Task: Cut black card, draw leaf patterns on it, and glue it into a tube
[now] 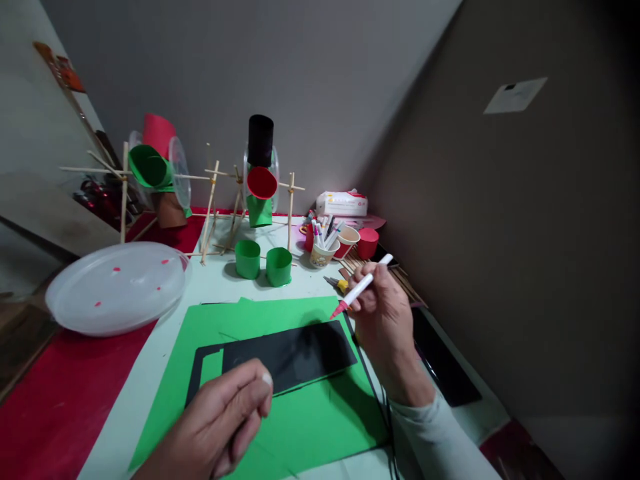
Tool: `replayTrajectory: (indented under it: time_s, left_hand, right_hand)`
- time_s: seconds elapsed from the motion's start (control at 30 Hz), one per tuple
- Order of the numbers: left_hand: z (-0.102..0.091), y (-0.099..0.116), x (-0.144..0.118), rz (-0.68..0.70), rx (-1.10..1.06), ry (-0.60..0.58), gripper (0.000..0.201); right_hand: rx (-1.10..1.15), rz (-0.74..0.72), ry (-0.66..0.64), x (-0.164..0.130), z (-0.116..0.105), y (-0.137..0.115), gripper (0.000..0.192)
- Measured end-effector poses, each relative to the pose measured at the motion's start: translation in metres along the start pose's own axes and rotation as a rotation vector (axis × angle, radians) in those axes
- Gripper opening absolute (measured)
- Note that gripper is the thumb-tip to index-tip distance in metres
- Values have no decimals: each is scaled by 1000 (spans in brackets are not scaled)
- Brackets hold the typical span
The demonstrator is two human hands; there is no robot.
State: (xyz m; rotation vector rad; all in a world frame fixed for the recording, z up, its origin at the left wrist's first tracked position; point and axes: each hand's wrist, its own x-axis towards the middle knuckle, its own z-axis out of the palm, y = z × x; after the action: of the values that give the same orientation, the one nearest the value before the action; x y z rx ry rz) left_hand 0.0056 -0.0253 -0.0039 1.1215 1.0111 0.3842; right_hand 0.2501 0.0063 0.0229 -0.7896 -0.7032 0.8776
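— What lay on the tabletop (150, 373)?
— A green paper sheet (310, 420), a clear plastic lid (117, 287), two green cups (263, 261), a cup of markers (323, 252), and a red cloth (55, 400) along its left side.

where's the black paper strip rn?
Head view, centre-low: the black paper strip lies on the green sheet, its near left end under the left hand, with the right hand and its marker just right.

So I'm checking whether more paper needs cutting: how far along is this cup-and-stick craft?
Done: two stick frames carry paper cups, and two green cups stand finished. In hand: the left hand presses a black paper strip on the green sheet; the right hand holds a marker. The strip is still flat, unrolled.
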Motion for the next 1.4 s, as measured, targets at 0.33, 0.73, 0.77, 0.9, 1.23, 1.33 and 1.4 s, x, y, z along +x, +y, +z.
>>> replayTrajectory:
  time_s: [0.33, 0.73, 0.77, 0.9, 1.23, 1.33, 1.4]
  left_hand:
    - [-8, 1, -1, 232, 172, 70, 48]
    - [1, -47, -18, 1142, 1632, 333, 37]
    - [-1, -47, -19, 1137, 1665, 345, 38]
    - [-8, -47, -15, 1213, 1752, 308, 38]
    - [-8, -62, -1, 1170, 1617, 242, 25]
    - [-9, -59, 1, 1180, 1567, 232, 30]
    - [-8, -56, 0, 1139, 1560, 220, 33]
  right_hand:
    - [104, 225, -36, -15, 10, 9, 33]
    - [-60, 298, -102, -75, 20, 47, 18]
    - [-103, 304, -125, -82, 21, 50, 16]
    - [-317, 251, -211, -101, 21, 61, 6]
    - [-684, 194, -278, -95, 29, 67, 10]
    - [-716, 192, -312, -93, 30, 69, 11]
    - [-716, 174, -334, -93, 30, 71, 11]
